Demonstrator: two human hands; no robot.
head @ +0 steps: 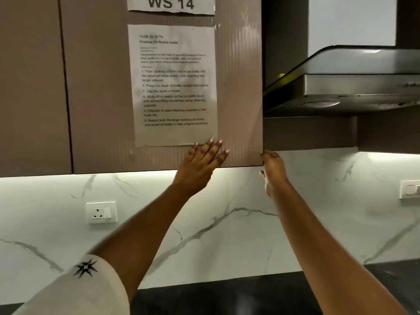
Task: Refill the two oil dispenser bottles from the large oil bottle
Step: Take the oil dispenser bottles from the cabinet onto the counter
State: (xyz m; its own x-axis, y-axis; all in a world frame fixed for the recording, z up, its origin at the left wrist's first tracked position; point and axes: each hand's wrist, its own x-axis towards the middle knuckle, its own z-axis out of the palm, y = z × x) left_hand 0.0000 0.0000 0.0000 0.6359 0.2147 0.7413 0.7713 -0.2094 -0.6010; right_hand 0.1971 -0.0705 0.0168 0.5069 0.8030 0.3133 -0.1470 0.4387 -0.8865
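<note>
Left hand (200,164) lies flat on the front of the brown ribbed upper cabinet door (102,87), fingers straight & spread, tips touching the btm edge of a white printed task sheet (175,85) taped to it. Right hand (273,169) is at the door's lower right corner, fingers curled round the edge, tips hidden behind it. Oil bottles: none in view. White "WS 14" paper sign (170,3) is above the sheet. Steel range hood (354,87) is to the right. White marble backsplash (204,223) w/ a white wall socket (101,212) is below, over the black desk (227,296).
</note>
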